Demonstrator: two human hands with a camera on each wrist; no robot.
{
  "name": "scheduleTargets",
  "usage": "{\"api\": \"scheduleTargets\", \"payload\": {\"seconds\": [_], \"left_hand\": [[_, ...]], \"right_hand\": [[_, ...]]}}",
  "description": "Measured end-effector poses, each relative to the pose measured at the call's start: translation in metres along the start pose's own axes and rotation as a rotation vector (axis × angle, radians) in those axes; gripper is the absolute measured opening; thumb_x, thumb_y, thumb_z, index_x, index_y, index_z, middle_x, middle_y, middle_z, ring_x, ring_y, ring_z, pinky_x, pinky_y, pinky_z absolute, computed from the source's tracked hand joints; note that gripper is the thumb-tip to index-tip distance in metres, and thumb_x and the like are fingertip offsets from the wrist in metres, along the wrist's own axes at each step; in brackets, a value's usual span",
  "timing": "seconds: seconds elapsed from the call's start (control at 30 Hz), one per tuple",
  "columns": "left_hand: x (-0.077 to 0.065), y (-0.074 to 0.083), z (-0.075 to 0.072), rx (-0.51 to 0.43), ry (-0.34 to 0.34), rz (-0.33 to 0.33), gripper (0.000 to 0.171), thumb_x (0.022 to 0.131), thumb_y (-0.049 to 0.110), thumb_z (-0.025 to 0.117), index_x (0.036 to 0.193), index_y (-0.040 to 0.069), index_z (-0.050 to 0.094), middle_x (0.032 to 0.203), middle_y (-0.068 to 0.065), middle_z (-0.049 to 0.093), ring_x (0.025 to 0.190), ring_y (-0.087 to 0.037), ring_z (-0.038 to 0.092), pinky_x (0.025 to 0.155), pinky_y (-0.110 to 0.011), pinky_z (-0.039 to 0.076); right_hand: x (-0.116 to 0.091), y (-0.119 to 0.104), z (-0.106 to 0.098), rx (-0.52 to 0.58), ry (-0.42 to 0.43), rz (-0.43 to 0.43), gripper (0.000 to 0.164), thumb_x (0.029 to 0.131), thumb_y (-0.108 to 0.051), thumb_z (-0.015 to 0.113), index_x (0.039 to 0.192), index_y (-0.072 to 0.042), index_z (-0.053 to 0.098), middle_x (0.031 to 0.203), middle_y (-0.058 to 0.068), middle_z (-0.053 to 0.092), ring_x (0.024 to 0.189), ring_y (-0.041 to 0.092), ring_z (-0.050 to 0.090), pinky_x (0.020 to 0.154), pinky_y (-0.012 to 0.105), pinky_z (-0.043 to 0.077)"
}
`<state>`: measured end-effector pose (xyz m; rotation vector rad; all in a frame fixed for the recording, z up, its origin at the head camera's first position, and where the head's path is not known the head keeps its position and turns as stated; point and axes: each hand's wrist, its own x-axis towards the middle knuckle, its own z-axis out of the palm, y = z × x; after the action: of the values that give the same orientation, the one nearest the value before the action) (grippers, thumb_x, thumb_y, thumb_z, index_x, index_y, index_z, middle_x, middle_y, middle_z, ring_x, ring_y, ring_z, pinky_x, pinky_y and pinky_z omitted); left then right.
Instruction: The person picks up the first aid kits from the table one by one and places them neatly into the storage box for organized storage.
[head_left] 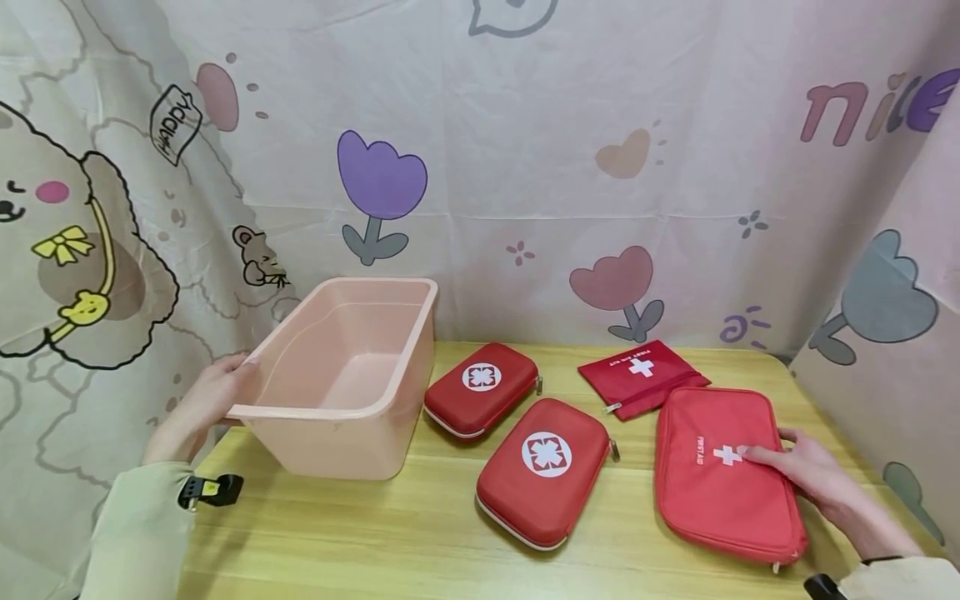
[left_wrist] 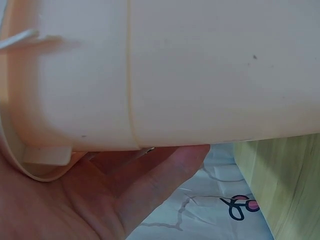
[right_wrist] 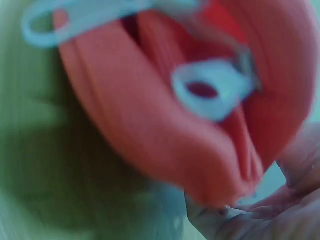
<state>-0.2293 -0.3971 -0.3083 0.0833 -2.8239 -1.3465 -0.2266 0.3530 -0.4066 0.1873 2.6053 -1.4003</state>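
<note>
My left hand [head_left: 202,404] grips the left rim of a pale pink plastic bin [head_left: 330,442] at the left of the table. In the left wrist view the fingers [left_wrist: 160,185] lie against the bin's outer wall. At the right, my right hand [head_left: 817,475] holds the edge of a large red first aid bag [head_left: 727,500], thumb on top by its white cross and the other fingers hidden beneath. White zipper pulls [right_wrist: 215,90] show at the bag's edge in the right wrist view.
Two red hard-shell first aid cases [head_left: 540,492] with white round emblems lie between bin and bag. A flat red first aid pouch [head_left: 637,379] lies behind the bag, its corner overlapped by it. A printed curtain [head_left: 495,167] hangs behind the wooden table [head_left: 375,542].
</note>
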Motion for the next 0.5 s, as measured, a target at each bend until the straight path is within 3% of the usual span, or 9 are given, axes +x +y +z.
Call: {"api": "scheduleTargets", "payload": {"seconds": [0.1,0.17,0.33,0.5], "left_hand": [[0.001,0.000,0.000,0.004,-0.002,-0.004,0.066,0.107,0.041,0.024,0.142,-0.014,0.028,0.123,-0.039,0.047,0.084,-0.019,0.062,0.067,-0.037,0.056],[0.001,0.000,0.000,0.009,-0.004,-0.005,0.066,0.107,0.041,0.023,0.142,-0.014,0.028,0.123,-0.039,0.048,0.085,-0.019,0.062,0.067,-0.037,0.056],[0.001,0.000,0.000,0.013,-0.001,-0.005,0.064,0.107,0.041,0.023,0.141,-0.014,0.029,0.120,-0.037,0.050,0.083,-0.018,0.062,0.067,-0.036,0.056],[0.001,-0.001,-0.001,-0.001,0.005,0.005,0.064,0.107,0.039,0.024,0.141,-0.014,0.030,0.118,-0.036,0.051,0.079,-0.015,0.062,0.065,-0.037,0.056]], "right_hand": [[-0.004,-0.002,0.001,0.146,-0.040,0.027,0.071,0.098,-0.026,0.058,0.132,0.025,0.023,0.092,0.007,0.067,0.078,0.013,0.067,0.071,0.030,0.056],[-0.007,-0.003,0.002,0.163,-0.042,0.029,0.065,0.099,-0.026,0.057,0.129,0.023,0.027,0.090,0.003,0.067,0.076,0.012,0.066,0.071,0.030,0.056],[-0.011,-0.007,0.006,0.129,-0.005,0.023,0.069,0.100,-0.032,0.056,0.132,0.020,0.024,0.092,0.003,0.065,0.076,0.014,0.067,0.070,0.031,0.056],[-0.013,-0.011,0.014,0.194,0.010,-0.006,0.074,0.102,-0.033,0.052,0.138,0.015,0.009,0.095,0.006,0.064,0.079,0.020,0.069,0.072,0.037,0.057]]}}
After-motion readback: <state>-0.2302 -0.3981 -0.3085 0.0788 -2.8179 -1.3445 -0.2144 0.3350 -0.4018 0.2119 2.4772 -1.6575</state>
